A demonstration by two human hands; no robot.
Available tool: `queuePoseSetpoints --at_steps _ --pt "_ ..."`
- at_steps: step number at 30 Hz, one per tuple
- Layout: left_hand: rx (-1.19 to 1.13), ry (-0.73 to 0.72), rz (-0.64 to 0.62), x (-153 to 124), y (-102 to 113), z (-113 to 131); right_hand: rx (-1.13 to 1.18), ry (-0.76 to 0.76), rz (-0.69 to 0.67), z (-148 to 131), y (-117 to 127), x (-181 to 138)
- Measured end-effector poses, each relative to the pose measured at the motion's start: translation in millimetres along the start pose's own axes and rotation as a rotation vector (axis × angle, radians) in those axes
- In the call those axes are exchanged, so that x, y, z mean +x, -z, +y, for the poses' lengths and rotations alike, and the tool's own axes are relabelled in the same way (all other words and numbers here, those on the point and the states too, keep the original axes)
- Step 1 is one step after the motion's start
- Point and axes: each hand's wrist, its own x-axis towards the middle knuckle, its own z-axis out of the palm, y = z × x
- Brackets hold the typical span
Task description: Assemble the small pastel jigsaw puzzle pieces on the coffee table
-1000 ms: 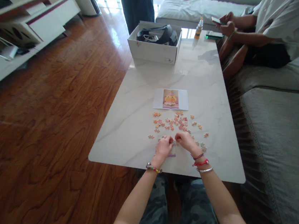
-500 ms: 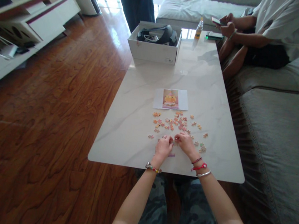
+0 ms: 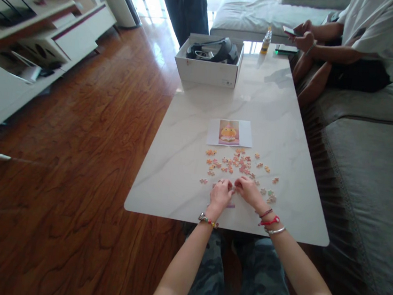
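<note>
Both of my hands rest together near the front edge of a white marble table [image 3: 180,164]. My left hand [image 3: 220,194] and my right hand [image 3: 249,192] meet fingertip to fingertip, each pinched on small puzzle pieces between them. Several loose orange and pink puzzle pieces [image 3: 237,164] lie scattered just beyond my hands. A printed reference picture [image 3: 230,133] of a yellow figure lies flat behind the pieces. A thin purple piece [image 3: 230,206] lies by my left wrist.
A white box [image 3: 208,68] with a dark headset in it stands at the table's far end, next to a small bottle [image 3: 266,40] and a phone [image 3: 285,49]. Another person [image 3: 358,38] sits on the grey sofa [image 3: 374,177], holding a phone. Wood floor lies left.
My hands stay pinched together at the same spot on the table. The view has shifted slightly, so everything sits a little further right in the frame.
</note>
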Motion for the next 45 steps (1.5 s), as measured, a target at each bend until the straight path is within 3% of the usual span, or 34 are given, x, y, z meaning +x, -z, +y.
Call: queuePoseSetpoints --at_steps 7,14,18,22,30,33,38,42,45 --pt "0.02 -0.033 0.028 -4 -2 0 0.105 -0.077 -0.021 1 4 3" --pt "-0.051 0.055 0.0 1 0 2 0.19 -0.078 0.056 6 18 -4" --pt "-0.127 0.142 -0.016 7 -1 6 0.082 -0.209 0.043 16 20 -16" --pt "-0.15 0.22 0.006 11 -3 8 -0.09 -0.245 0.037 14 14 -25" --pt "-0.066 0.083 0.065 -9 -1 7 0.008 -0.049 0.149 -16 12 12" --pt "-0.091 0.029 0.065 -21 2 2 0.041 -0.085 0.242 -9 23 17" --pt "-0.124 -0.014 0.061 -26 11 -3 -0.037 -0.29 0.324 29 45 -25" --pt "-0.121 -0.096 0.041 -15 10 17 -0.044 -0.37 0.287 44 50 -63" --pt "-0.105 -0.164 0.016 -7 2 35 -0.091 -0.387 0.245 42 47 -70"
